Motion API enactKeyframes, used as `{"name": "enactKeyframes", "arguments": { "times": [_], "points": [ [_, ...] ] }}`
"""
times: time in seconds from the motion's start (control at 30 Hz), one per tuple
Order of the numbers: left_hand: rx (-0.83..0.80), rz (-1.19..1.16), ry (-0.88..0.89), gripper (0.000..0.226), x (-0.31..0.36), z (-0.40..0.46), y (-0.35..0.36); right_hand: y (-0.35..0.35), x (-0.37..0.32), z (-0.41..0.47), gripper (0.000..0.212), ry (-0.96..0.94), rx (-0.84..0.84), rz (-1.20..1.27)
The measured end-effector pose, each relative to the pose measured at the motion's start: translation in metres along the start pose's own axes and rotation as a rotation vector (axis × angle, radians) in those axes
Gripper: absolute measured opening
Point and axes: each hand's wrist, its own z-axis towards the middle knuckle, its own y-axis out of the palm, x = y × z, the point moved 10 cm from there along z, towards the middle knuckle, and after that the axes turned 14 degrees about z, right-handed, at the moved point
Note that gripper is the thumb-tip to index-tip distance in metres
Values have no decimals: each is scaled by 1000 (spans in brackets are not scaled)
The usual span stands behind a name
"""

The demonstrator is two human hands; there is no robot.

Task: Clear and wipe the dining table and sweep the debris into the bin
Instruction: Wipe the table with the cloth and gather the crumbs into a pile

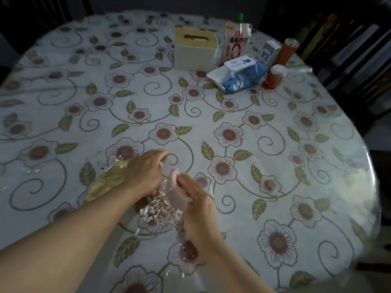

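Observation:
A round dining table [211,115] carries a floral plastic cloth. A pile of pale shell-like debris [157,205] lies near the front, inside or under a clear plastic bag. My left hand [143,170] rests palm down at the pile's far left side, over a yellowish wrapper [108,182]. My right hand [196,199] is closed on a crumpled whitish wad, perhaps tissue or the bag's edge [176,187], at the pile's right side. Loose flakes [31,171] lie scattered to the left and toward the front edge.
At the back right stand a white tissue box [195,49], a sauce pouch with a green cap [237,43], a blue wet-wipe pack [239,77], a small carton [269,52], an orange tube can [287,51] and an orange jar [275,77]. Dark chairs [349,49] flank the right.

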Motion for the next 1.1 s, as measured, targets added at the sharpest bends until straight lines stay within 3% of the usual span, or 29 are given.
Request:
{"name": "enactKeyframes", "arguments": {
  "times": [0.1, 0.23, 0.3, 0.5, 0.67, 0.73, 0.8, 0.9, 1.0, 1.1],
  "points": [
    [66, 74, -81, 39, -34, -1, -14, -67, 9, 57, 56, 64, 232, -15],
    [42, 110, -92, 42, -56, 0, -4, -121, 50, 128, 55, 236, 305, -271],
    [41, 97, -96, 44, -59, 1, 2, -108, 57, 137, 57, 211, 257, -368],
    [16, 68, -103, 45, -64, -1, 5, 25, 30, 90, 57, -9, 34, -283],
    [-83, 19, -66, 39, -60, 0, -2, 76, 9, 43, 66, -121, -228, -310],
    [-99, 19, -47, 33, -57, -10, -7, 84, 5, 28, 65, -70, -307, -236],
    [-59, 31, -8, 30, -50, -24, -12, 67, 4, 14, 55, 39, -223, -113],
    [-18, 31, 51, 40, -33, -50, -11, -2, 5, -11, 57, 104, 85, -22],
    [-26, 33, 107, 45, -10, -73, -1, -83, 17, -48, 61, 153, 371, -104],
    [-77, 77, 182, 49, 18, -94, 17, -130, 41, -82, 64, 291, 496, -212]
  ]
}}
